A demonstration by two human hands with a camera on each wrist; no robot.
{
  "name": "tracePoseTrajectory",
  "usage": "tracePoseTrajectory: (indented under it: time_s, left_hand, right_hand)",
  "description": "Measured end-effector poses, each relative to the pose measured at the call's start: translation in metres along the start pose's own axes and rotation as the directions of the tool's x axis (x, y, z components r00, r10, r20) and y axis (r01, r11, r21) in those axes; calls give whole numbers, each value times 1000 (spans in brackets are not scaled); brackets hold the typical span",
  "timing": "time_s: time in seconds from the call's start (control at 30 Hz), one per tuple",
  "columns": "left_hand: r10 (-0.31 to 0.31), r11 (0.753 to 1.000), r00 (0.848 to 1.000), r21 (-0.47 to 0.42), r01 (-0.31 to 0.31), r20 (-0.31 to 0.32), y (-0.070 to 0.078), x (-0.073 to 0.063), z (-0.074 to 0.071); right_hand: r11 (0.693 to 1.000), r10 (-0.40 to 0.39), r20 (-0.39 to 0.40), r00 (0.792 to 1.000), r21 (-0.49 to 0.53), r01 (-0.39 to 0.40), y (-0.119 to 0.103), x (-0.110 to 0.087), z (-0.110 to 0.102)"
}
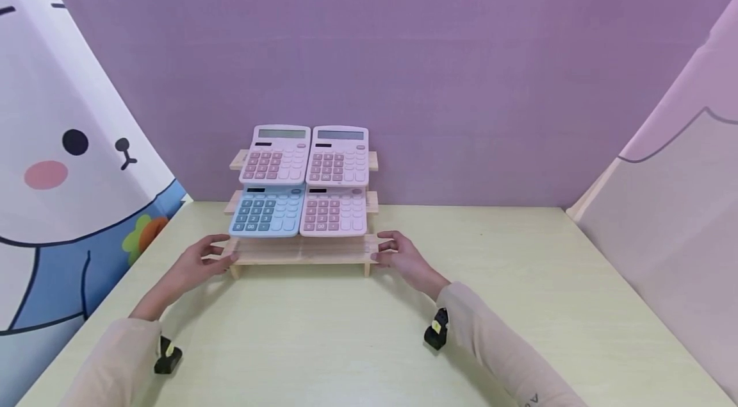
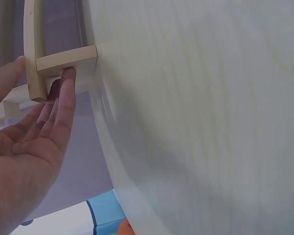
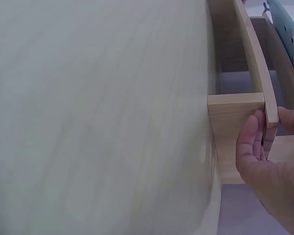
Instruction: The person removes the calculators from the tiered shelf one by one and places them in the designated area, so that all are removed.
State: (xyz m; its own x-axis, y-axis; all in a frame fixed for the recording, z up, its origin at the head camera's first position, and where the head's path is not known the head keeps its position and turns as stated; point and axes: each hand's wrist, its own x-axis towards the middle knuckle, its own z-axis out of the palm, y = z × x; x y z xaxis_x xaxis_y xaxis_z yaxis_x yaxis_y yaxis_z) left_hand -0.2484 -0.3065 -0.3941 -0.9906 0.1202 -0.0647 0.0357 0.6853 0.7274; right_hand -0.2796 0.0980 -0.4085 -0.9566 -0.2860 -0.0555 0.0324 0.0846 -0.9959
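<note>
A stepped wooden rack [image 1: 300, 252] stands on the table with two rows of calculators leaning on it. The upper row has a pink calculator [image 1: 277, 160] on the left and another pink calculator [image 1: 339, 162] on the right. Below them are a blue calculator [image 1: 268, 211] and a third pink calculator [image 1: 334, 211]. My left hand [image 1: 198, 264] grips the left end of the bottom shelf, thumb on top and fingers beneath. At the opposite end, my right hand [image 1: 406, 264] holds the shelf the same way. Both wrist views show fingers beside the rack's legs [image 2: 68, 59].
The pale wooden table [image 1: 323, 336] spreads in front of the rack and to its right. Behind rises a purple cloth backdrop [image 1: 461, 74]. A cartoon-printed cloth [image 1: 57, 106] hangs at the left, and another printed cloth [image 1: 680, 202] at the right.
</note>
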Motion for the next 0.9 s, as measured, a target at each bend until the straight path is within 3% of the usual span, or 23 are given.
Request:
tracePoseTrajectory:
  time_s: [0.9]
  left_hand:
    - [-25,999,1000,-30,25,14,3,-2,-1]
  right_hand:
    - [998,52,-25,998,27,-51,-4,1,4]
